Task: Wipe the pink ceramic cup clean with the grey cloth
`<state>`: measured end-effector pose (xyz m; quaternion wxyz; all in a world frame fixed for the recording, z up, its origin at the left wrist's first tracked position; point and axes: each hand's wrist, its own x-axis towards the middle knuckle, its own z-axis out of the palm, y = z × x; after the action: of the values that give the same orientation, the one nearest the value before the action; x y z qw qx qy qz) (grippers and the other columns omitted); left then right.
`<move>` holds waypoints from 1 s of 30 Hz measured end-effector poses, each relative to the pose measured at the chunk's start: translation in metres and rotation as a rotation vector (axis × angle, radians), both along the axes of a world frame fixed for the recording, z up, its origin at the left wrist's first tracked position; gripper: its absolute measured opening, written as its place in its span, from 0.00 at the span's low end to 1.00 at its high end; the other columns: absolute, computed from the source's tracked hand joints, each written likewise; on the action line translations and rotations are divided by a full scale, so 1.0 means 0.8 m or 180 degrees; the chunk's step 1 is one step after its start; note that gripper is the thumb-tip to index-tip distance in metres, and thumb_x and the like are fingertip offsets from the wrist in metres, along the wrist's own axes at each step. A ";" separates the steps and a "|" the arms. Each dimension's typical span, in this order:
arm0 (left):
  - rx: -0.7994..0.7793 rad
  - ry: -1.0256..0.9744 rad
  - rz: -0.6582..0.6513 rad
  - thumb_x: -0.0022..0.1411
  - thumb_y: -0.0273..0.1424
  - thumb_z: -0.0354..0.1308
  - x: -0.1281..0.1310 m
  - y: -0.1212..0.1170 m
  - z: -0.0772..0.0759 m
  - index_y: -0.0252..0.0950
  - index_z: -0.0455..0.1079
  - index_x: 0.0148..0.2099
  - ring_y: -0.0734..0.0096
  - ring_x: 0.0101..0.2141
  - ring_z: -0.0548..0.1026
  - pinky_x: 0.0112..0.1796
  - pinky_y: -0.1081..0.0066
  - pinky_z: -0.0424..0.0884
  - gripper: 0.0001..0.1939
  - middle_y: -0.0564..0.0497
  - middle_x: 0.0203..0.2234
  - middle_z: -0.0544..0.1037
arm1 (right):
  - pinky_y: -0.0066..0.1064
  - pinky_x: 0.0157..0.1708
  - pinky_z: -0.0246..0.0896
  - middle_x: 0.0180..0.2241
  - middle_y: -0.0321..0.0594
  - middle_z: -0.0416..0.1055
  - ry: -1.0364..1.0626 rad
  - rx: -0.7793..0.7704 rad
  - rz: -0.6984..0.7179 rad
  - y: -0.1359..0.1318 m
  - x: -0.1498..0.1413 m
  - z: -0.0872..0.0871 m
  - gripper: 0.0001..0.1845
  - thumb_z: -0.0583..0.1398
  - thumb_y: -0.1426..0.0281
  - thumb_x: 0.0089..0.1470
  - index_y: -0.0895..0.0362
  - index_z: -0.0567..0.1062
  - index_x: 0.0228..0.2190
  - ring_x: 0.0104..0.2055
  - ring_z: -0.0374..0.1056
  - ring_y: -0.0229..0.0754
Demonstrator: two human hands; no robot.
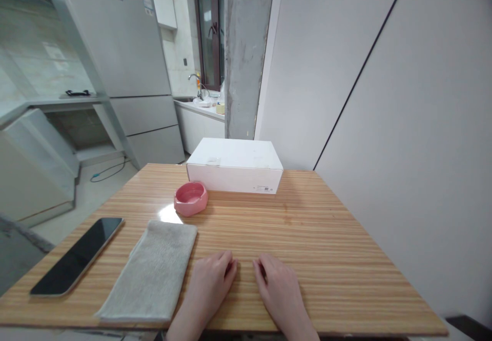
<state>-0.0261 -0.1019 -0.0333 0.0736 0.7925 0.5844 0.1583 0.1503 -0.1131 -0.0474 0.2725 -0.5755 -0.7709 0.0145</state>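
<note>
My left hand [214, 275] rests on the wooden table with its fingers curled in, closed, and nothing shows in it. Just left of it lies a folded grey cloth [156, 274]. My right hand [277, 283] lies a short way to the right, also curled closed on the tabletop, with no object showing in it. The two hands are apart from each other. A pink bowl [190, 199] stands beyond the cloth, close to the front left corner of a white box [235, 167]. On the far left lies a dark-screened phone [79, 256].
The striped wooden table [330, 259] has its right edge near a pale wall panel [407, 126]. Behind it on the left stand a tall grey fridge [115, 39] and an open low cabinet [38, 162]. A sink counter with a tap [199, 86] is farther back.
</note>
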 end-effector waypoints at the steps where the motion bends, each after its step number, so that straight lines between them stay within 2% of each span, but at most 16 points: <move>1: 0.0006 -0.0004 -0.0005 0.66 0.30 0.45 0.000 0.000 0.000 0.39 0.65 0.30 0.67 0.28 0.75 0.28 0.70 0.61 0.12 0.53 0.26 0.77 | 0.29 0.26 0.49 0.23 0.34 0.69 0.0005 -0.0016 0.0001 0.000 0.000 0.000 0.13 0.49 0.70 0.62 0.53 0.64 0.24 0.25 0.67 0.39; 9: 0.0069 0.0057 -0.0015 0.66 0.31 0.45 -0.001 0.002 0.001 0.39 0.65 0.30 0.67 0.27 0.76 0.28 0.70 0.61 0.12 0.52 0.26 0.77 | 0.29 0.27 0.50 0.24 0.34 0.70 0.0021 -0.0099 0.0013 -0.003 -0.001 0.007 0.13 0.49 0.70 0.62 0.53 0.65 0.25 0.26 0.68 0.39; 17: 0.0069 0.0019 -0.0006 0.65 0.30 0.45 0.000 0.002 0.002 0.39 0.65 0.30 0.68 0.27 0.75 0.28 0.70 0.61 0.12 0.52 0.26 0.77 | 0.29 0.28 0.51 0.25 0.35 0.71 0.0004 -0.0164 0.0017 -0.002 -0.001 0.004 0.13 0.49 0.70 0.62 0.54 0.65 0.26 0.27 0.68 0.40; 30: 0.0034 0.0034 0.0014 0.66 0.31 0.45 -0.001 0.002 0.001 0.39 0.66 0.30 0.67 0.28 0.76 0.28 0.70 0.61 0.13 0.51 0.26 0.77 | 0.29 0.26 0.51 0.24 0.35 0.70 0.0028 -0.0057 0.0033 -0.003 -0.001 0.007 0.15 0.48 0.69 0.63 0.53 0.65 0.25 0.25 0.68 0.39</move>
<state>-0.0267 -0.1002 -0.0324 0.0659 0.7924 0.5857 0.1574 0.1496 -0.1154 -0.0420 0.2706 -0.5739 -0.7725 0.0253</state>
